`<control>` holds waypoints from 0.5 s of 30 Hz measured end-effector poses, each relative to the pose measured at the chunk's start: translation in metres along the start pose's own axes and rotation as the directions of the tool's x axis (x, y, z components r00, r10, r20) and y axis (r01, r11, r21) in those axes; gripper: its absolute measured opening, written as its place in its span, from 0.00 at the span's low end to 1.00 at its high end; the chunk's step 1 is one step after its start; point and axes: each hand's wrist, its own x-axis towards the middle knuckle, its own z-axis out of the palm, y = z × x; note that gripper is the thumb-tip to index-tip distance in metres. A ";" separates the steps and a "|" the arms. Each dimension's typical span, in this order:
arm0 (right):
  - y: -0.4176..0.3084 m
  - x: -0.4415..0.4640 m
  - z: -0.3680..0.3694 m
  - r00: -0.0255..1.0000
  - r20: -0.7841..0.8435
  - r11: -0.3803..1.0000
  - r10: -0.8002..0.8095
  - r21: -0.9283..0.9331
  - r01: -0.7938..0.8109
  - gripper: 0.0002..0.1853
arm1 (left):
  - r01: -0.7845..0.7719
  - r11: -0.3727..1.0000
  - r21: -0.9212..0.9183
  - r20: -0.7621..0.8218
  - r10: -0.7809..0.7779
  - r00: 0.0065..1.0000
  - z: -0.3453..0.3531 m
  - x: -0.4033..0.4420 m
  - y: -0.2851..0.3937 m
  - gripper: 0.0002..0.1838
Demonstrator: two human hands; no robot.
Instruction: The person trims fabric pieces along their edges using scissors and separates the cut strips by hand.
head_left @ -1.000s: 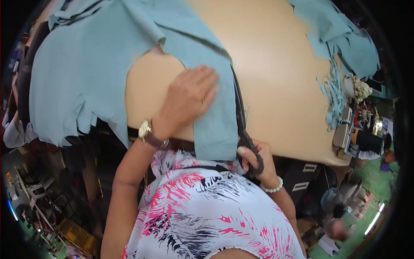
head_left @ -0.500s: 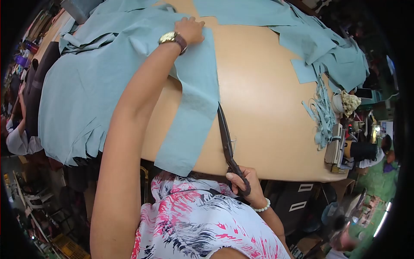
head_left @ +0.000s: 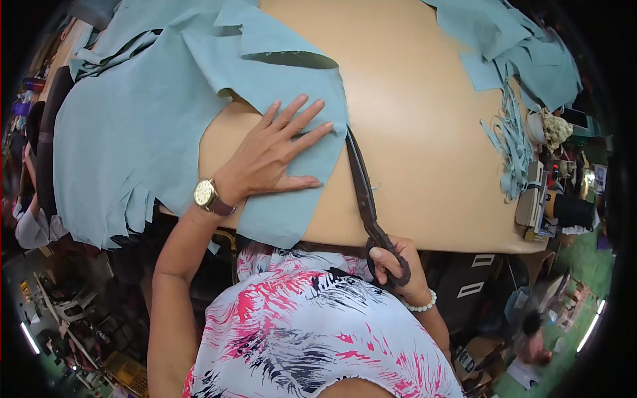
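L hand [head_left: 275, 156] palm down, fingers spread, on teal cloth [head_left: 275, 219], L-center of table [head_left: 431, 166]; L arm [head_left: 176, 265] fwd, elbow slightly bent. R hand [head_left: 401, 268] fingers wrapped around handles of blk scissors [head_left: 360, 182], blades pointing far, tips at cloth's R edge. Cloth matte, creased, w/ gaping fold on far side. Table tan, smooth. R side: wht cup [head_left: 535, 129] w/ rough beige lump [head_left: 557, 130] at mouth, can't tell if inside; tangled strips [head_left: 512, 156] just beside. Near L: yellow crate [head_left: 126, 371], contents unclear.
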 end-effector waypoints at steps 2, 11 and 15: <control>-0.001 0.001 0.002 1.000 -0.011 1.000 0.005 0.009 -0.005 0.14 | 0.034 0.996 0.081 -0.025 -0.032 0.999 -0.001 -0.007 0.008 0.39; -0.004 -0.008 -0.016 0.997 0.066 0.999 0.048 -0.021 -0.047 0.12 | 0.369 0.928 0.049 -0.102 -0.363 0.926 0.018 -0.023 0.094 0.30; 0.001 -0.022 -0.034 0.990 0.109 0.994 0.093 -0.074 -0.086 0.12 | 0.419 0.908 -0.017 -0.065 -0.419 0.906 0.000 -0.011 0.099 0.18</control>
